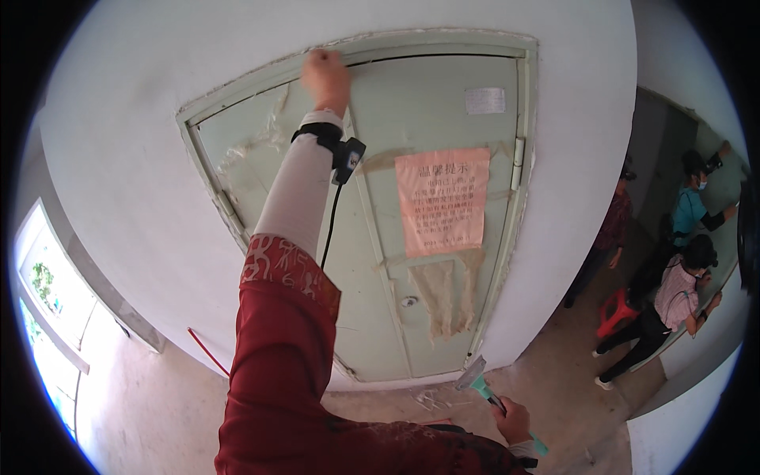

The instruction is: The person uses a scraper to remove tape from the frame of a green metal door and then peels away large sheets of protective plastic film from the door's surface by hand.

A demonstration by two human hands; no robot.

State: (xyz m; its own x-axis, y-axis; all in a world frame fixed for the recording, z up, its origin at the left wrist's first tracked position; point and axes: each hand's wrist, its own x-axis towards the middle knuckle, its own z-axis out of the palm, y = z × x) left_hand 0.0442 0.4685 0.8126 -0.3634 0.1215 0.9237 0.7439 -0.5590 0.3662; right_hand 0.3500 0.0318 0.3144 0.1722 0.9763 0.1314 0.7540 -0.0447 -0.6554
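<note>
My left hand (326, 82) is raised, fist-like and slightly blurred, at the top of a pale green metal cabinet door (439, 107) by its frame. Its fingers are turned away, so I cannot tell what is in it. In my right hand (513, 419), low down, is a scraper (481, 385) with a wide blade and a green and black handle, its blade up near the door's lower corner. A pink paper notice (444, 202) with printed writing is taped to the door. Below it hang peeling strips of old brown tape (433, 297), and torn film residue (261, 139) clings to the left panel.
Scraps (436, 401) lie on the floor below the door. A small white label (485, 101) and a round lock (409, 301) are on the door. At right, several people work or stand near a red plastic stool (615, 312). A bright window (50, 285) is at left.
</note>
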